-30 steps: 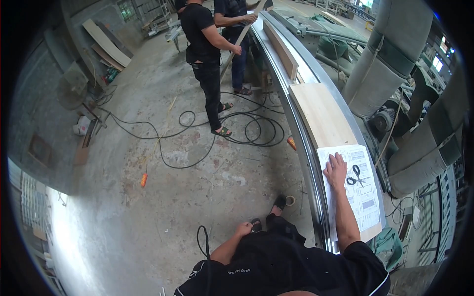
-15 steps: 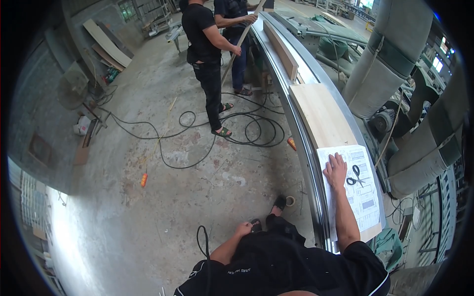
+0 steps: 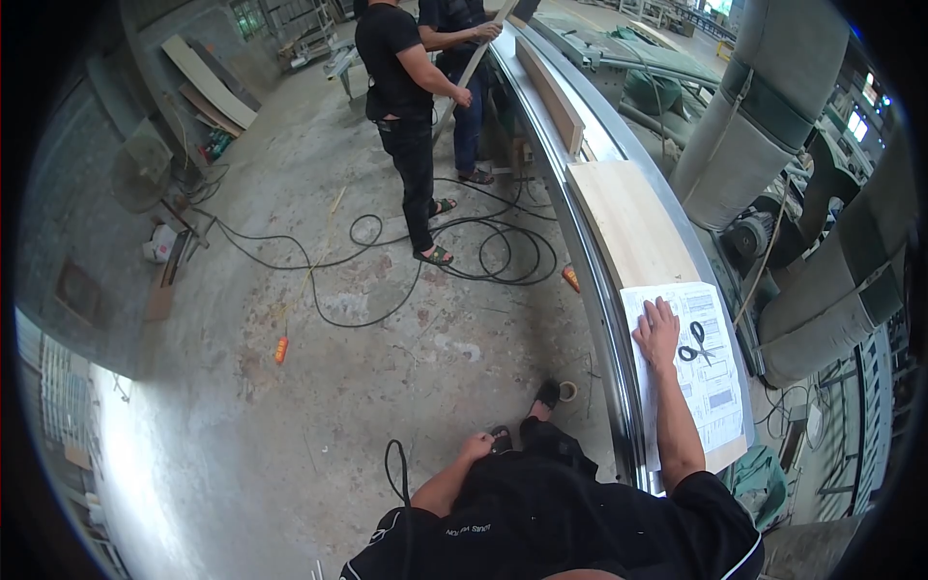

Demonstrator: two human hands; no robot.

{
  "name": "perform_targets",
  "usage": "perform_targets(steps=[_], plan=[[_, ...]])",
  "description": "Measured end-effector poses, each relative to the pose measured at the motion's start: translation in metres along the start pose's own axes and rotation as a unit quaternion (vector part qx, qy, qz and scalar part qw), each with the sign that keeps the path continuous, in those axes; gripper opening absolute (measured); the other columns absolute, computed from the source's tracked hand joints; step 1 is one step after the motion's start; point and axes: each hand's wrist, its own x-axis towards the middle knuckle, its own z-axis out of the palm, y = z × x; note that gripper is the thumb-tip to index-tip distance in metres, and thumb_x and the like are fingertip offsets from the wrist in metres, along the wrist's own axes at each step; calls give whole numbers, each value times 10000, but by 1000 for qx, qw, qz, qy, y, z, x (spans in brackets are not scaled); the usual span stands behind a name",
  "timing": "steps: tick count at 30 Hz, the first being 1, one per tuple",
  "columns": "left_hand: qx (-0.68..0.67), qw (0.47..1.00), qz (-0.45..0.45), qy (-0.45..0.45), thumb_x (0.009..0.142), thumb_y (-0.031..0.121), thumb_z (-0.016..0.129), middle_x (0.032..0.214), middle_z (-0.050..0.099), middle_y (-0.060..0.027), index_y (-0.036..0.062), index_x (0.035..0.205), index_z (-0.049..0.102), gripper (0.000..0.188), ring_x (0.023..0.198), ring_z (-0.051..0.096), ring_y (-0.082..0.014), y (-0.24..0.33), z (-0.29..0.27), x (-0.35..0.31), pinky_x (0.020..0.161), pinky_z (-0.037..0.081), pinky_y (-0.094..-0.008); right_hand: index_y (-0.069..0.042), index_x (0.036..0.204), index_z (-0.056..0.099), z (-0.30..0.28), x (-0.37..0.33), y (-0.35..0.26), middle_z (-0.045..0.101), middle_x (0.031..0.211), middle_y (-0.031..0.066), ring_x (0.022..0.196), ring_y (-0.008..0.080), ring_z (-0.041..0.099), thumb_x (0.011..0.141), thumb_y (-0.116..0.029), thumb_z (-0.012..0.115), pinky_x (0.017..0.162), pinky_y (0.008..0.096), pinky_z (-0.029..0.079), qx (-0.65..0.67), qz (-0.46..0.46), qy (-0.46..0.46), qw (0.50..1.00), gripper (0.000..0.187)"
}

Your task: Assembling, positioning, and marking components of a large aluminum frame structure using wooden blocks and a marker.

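Head view, the only one I have: my right hand (image 3: pixel 658 332) lies flat and open, fingers spread, palm down on a printed paper sheet (image 3: pixel 698 372) at about four o'clock in the picture. It grips nothing; it only presses on the sheet's upper left part. Black-handled scissors (image 3: pixel 694 346) lie on the same sheet just beside the hand, at its three o'clock, apart from the fingers. The sheet rests on the near end of a pale wooden board (image 3: pixel 628 224), which runs away toward one o'clock along a long metal bench (image 3: pixel 597 290) with a shiny curved edge.

My left hand (image 3: pixel 476 447) hangs low at six o'clock, near my knee, well apart from the bench. It looks loosely curled; whether it holds anything I cannot tell. A black cable (image 3: pixel 398 483) runs just beside it, at its eight o'clock.

At twelve o'clock two other people stand by the far end of the bench. The nearer person in black (image 3: pixel 401 97) has a hand on a long wooden stick (image 3: pixel 469 72). Black cables (image 3: pixel 483 246) coil on the concrete floor (image 3: pixel 290 387) around that person's feet. A small orange object (image 3: pixel 281 348) lies on the floor at nine o'clock, and another orange object (image 3: pixel 571 278) sits beside the bench. Large grey padded ducts (image 3: pixel 764 126) fill the side at two o'clock.
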Motion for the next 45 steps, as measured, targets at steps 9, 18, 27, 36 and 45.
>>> perform_targets(steps=[9, 18, 27, 36, 45], plan=[[8, 999, 9, 30, 785, 345, 516, 730, 622, -97, 44, 872, 619, 330, 664, 587, -187, -9, 5, 5, 617, 452, -325, -96, 1178, 529, -1, 1, -2, 415, 1319, 152, 1248, 305, 341, 786, -225, 545, 1020, 492, 223, 1, -5, -2, 1000, 413], [5, 999, -43, -33, 810, 364, 477, 980, 616, -171, 85, 993, 621, 363, 941, 587, -311, 8, -5, -4, 799, 453, -360, -94, 1176, 532, 1, 1, 0, 414, 1319, 157, 1246, 310, 345, 781, -231, 545, 1015, 499, 229, -1, -1, -2, 1000, 418], [17, 999, -36, -20, 817, 359, 465, 968, 617, -174, 76, 992, 617, 366, 923, 588, -322, 2, -3, 2, 790, 452, -359, -96, 1181, 533, 0, 2, -3, 414, 1322, 154, 1254, 307, 337, 785, -235, 543, 1021, 496, 226, 3, 3, -5, 1000, 420], [7, 998, -42, -36, 822, 378, 431, 997, 604, -191, 55, 997, 609, 408, 963, 571, -334, 12, -6, -2, 811, 445, -371, -94, 1180, 533, 0, 0, 0, 412, 1324, 151, 1255, 307, 336, 789, -229, 541, 1025, 493, 223, -1, 7, -7, 1000, 414], [7, 998, -48, -36, 828, 395, 412, 1028, 583, -211, 52, 1004, 603, 429, 988, 558, -350, 0, -1, 4, 833, 437, -387, -98, 1178, 531, 2, 1, 0, 415, 1319, 151, 1247, 306, 342, 792, -229, 544, 1025, 492, 220, 5, 1, -3, 1000, 408]])
